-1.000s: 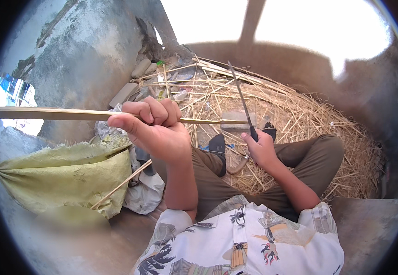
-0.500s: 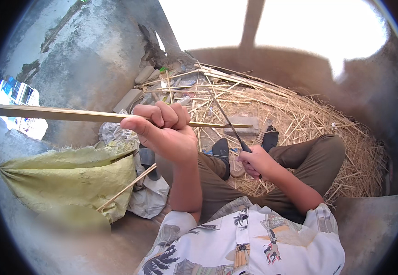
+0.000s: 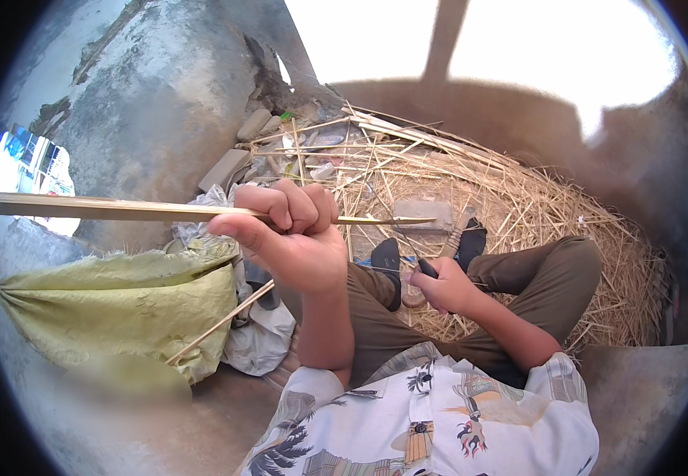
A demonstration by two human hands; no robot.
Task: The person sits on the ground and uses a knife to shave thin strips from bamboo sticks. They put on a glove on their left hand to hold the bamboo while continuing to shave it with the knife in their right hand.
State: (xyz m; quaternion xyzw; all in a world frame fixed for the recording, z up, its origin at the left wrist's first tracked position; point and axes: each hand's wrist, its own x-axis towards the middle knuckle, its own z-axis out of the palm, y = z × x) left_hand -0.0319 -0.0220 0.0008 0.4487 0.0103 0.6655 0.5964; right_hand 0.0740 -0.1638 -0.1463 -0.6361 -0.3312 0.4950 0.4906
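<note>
A long, flat bamboo strip (image 3: 106, 208) runs nearly level across the left half of the view. My left hand (image 3: 292, 242) is raised and closed around it, thumb along the near side and fingers curled over. The strip's thin end comes out past my fist, over the straw-strewn ground. Lower and to the right, my right hand (image 3: 445, 289) grips the black handle (image 3: 428, 270) of a knife. Its thin blade (image 3: 398, 228) points up and away, crossing near the strip's thin end; I cannot tell whether they touch.
Straw and split strips (image 3: 534, 206) cover the ground ahead. A grey block (image 3: 421, 211) lies beyond my feet. On the left are a yellow-green sack (image 3: 114, 297), a thin stick (image 3: 221, 324) and pale plastic sheeting (image 3: 260, 341). Walls (image 3: 161, 103) rise at left and far side.
The bamboo strip and my left hand have shifted only slightly, its thick end a little farther left and lower. My right hand has turned the knife, whose blade now shows thinner and blurred.
</note>
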